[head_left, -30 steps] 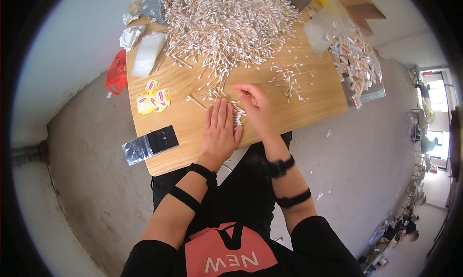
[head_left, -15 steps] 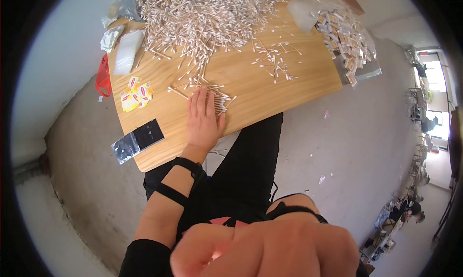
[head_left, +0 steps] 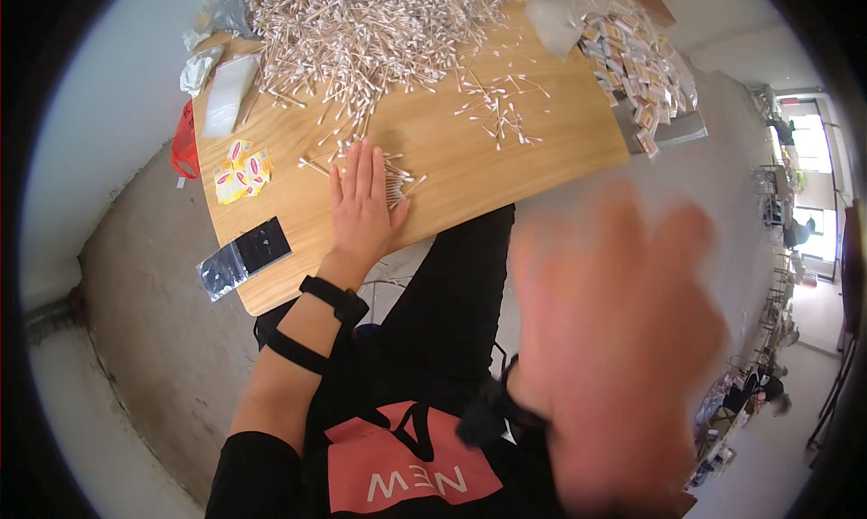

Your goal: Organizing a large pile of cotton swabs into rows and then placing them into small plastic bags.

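Just under the left hand [head_left: 361, 207] lies a small bunch of cotton swabs [head_left: 395, 187], near the front edge of the wooden table [head_left: 542, 149]; the hand lies flat, fingers together, apparently pinning the bunch so it does not roll. Behind it a great heap of swabs [head_left: 361, 22] covers the back edge. The right hand [head_left: 623, 356] is raised close to the camera, fingers spread, too blurred to tell whether it holds anything.
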Demonstrator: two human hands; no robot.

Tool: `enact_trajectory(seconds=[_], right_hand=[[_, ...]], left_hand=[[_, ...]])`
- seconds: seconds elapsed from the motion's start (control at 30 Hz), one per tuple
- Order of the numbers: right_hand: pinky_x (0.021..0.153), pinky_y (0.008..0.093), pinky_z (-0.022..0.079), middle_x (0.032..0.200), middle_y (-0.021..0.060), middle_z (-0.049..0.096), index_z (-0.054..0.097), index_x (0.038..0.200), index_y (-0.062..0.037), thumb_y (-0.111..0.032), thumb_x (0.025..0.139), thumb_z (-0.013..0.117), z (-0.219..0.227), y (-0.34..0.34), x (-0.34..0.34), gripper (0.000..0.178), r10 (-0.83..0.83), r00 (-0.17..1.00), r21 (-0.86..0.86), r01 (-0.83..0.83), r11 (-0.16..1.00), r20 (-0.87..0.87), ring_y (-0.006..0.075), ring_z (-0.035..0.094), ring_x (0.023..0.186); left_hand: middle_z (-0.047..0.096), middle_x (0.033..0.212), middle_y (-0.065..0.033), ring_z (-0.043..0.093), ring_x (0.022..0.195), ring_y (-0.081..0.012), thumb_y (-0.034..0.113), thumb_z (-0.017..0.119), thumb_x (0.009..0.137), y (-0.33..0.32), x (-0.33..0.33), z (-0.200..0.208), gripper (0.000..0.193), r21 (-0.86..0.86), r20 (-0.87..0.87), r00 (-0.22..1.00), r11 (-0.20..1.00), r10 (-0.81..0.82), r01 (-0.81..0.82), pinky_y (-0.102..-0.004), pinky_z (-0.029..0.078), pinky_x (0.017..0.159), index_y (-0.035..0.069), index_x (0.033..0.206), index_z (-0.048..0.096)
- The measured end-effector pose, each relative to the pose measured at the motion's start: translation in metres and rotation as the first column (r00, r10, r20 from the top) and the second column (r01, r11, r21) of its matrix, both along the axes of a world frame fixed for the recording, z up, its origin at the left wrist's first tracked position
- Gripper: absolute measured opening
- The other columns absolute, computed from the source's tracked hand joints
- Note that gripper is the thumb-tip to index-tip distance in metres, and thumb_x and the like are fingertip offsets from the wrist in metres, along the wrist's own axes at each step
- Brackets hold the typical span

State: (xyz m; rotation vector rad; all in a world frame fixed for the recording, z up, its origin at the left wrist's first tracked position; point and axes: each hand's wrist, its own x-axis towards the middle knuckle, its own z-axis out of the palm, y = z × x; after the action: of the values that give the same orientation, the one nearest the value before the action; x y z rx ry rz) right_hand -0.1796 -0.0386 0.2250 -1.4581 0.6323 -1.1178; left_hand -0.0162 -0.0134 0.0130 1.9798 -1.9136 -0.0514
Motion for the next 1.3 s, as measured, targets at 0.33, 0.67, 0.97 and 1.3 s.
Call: enact_trajectory(seconds=[0.33,0.67,0.97,1.3], right_hand=[[0.078,0.035,0.049,0.089,0.0112,0.057,0.068,0.102,-0.0111,-0.007,0.077,0.069,-0.192,-0.047,0.016,0.026,-0.184,0.722,-0.28,-0.015,0.96,-0.667,0.0293,0.06,0.085],[0.066,0.031,0.048,0.08,0.0087,0.056,0.066,0.09,-0.0056,-0.009,0.08,0.067,-0.211,-0.059,-0.004,0.01,0.041,0.741,-0.09,-0.136,0.987,-0.67,0.0219,0.058,0.071],[0.066,0.0326,0.05,0.079,0.0073,0.067,0.068,0.09,-0.0066,-0.013,0.082,0.066,-0.218,-0.064,0.043,0.011,-0.374,0.628,-0.182,0.349,0.919,-0.683,0.0212,0.063,0.074],[0.08,0.0381,0.05,0.095,0.0154,0.061,0.062,0.11,-0.0045,-0.028,0.073,0.076,-0.185,-0.063,0.12,0.046,-0.084,0.58,-0.133,-0.041,0.99,-0.81,0.0295,0.06,0.092]], left_hand=[[0.037,0.142,-0.0175,0.031,0.136,-0.0339,0.051,0.059,0.084,0.012,-0.002,-0.013,0.078,-0.03,0.031,0.997,0.997,0.071,-0.07,-0.054,0.018,0.113,0.004,0.143,0.037],[0.037,0.143,-0.0182,0.03,0.137,-0.0353,0.048,0.06,0.084,0.029,0.004,-0.004,0.075,0.007,-0.007,0.996,0.996,0.093,-0.093,-0.0527,0.018,0.114,0.004,0.142,0.039],[0.029,0.151,-0.0201,0.023,0.143,-0.0335,0.045,0.056,0.087,0.026,0.008,-0.001,0.075,0.046,-0.047,0.998,0.998,0.047,-0.045,-0.0496,0.016,0.116,-0.003,0.142,0.036],[0.029,0.152,-0.0167,0.019,0.144,-0.0295,0.051,0.044,0.09,0.027,0.009,0.003,0.074,0.191,0.019,0.999,0.98,0.046,-0.049,-0.0499,0.009,0.118,0.0,0.144,0.035]])
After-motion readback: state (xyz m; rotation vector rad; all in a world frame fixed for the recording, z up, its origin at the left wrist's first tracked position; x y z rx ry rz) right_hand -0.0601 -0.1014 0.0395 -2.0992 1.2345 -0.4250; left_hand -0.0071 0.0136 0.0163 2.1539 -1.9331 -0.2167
